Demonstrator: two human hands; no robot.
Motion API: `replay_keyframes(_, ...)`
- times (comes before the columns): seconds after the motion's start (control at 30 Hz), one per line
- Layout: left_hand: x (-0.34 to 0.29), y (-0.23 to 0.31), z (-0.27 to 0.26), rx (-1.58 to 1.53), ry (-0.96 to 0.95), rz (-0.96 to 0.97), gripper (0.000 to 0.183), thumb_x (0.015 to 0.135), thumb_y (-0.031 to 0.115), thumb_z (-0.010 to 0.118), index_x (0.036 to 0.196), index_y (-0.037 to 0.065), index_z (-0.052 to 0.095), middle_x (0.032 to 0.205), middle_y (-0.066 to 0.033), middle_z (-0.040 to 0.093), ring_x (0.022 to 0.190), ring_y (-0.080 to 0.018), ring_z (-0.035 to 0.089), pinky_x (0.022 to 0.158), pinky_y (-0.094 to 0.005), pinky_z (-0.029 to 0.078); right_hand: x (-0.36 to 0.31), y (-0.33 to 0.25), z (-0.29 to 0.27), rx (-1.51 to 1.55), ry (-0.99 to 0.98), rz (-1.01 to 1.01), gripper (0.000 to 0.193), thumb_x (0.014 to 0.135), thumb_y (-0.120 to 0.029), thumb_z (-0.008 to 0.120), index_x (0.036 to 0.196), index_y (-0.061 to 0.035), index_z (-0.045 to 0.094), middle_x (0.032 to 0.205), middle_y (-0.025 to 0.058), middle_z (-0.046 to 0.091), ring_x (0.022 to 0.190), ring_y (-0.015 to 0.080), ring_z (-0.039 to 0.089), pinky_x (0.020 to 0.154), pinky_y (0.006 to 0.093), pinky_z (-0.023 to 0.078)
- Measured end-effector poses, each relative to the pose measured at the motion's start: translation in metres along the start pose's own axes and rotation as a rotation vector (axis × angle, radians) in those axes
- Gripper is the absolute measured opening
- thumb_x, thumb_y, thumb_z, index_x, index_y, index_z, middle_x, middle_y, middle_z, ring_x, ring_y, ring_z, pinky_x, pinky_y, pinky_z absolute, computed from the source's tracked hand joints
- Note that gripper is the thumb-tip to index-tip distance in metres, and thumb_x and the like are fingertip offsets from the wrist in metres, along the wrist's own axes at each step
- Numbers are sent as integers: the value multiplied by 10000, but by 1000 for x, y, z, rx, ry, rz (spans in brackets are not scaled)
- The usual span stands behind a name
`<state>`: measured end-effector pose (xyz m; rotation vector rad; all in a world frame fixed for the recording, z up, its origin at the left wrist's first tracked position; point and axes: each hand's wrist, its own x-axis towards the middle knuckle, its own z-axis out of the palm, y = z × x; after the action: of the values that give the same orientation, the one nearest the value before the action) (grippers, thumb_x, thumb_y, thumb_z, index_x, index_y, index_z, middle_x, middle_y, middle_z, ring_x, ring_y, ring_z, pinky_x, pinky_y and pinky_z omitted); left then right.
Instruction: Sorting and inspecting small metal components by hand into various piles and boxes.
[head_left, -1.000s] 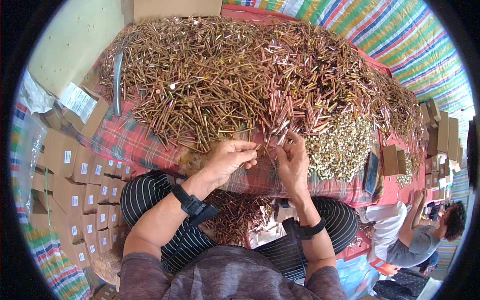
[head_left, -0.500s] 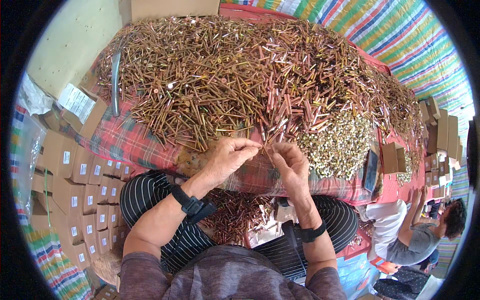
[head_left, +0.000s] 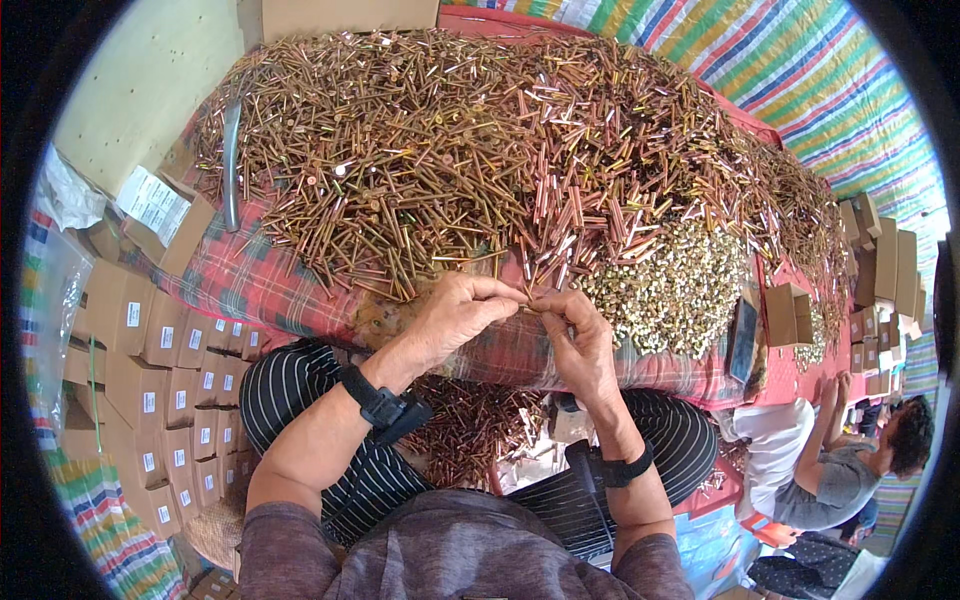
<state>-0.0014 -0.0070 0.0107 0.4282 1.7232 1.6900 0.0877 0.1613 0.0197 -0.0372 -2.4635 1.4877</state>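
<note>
My left hand (head_left: 455, 318) and my right hand (head_left: 583, 345) meet over the front edge of a cloth-covered work surface (head_left: 300, 300). Between their fingertips is a thin copper-coloured metal piece (head_left: 529, 306), like a bolt or sleeve. Both hands are closed in a pinch on it; the fingers hide much of its shape. Just beyond the hands spreads a big heap of brassy bolts (head_left: 400, 150). Pinkish copper metal sleeves (head_left: 570, 210) lie to its right, and a pile of small shiny nuts (head_left: 675, 295) lies beside my right hand.
Stacked labelled cartons (head_left: 165, 400) stand at left. A curved metal strip (head_left: 231, 165) rests on the heap's left side. More copper pieces (head_left: 470, 430) lie below, between my legs. At right are an open carton (head_left: 788, 315), a dark block (head_left: 742, 340) and a co-worker (head_left: 850, 475).
My right hand has turned, and its fingertips have come closer to the left ones. The thin piece that slanted down from its fingers now lies more level between both hands.
</note>
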Motion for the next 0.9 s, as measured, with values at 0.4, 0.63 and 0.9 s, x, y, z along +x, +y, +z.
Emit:
replay_keyframes(0.4,1,-6,5,17,-23,101,165,833,108,616,944,13,693,696,34,576,608,-25,467,555,-186,385,-4,14,5,143,28,152,91,880,-8,542,945,-7,606,889,54,598,847,129,552,781,257,434)
replay_keyframes(0.63,0,-9,16,-12,-58,6,199,832,97,576,1007,7,595,811,17,594,749,-55,535,667,-211,442,-10,-5,23,332,-19,129,243,924,-75,494,1152,2,523,1045,110,571,986,185,546,891,289,419)
replay_keyframes(0.9,7,-29,23,-175,-38,115,263,909,203,572,1095,17,564,900,8,573,795,-55,525,714,-200,444,-15,6,25,161,111,238,321,942,-204,503,1180,12,496,1086,173,566,1056,258,535,916,338,422)
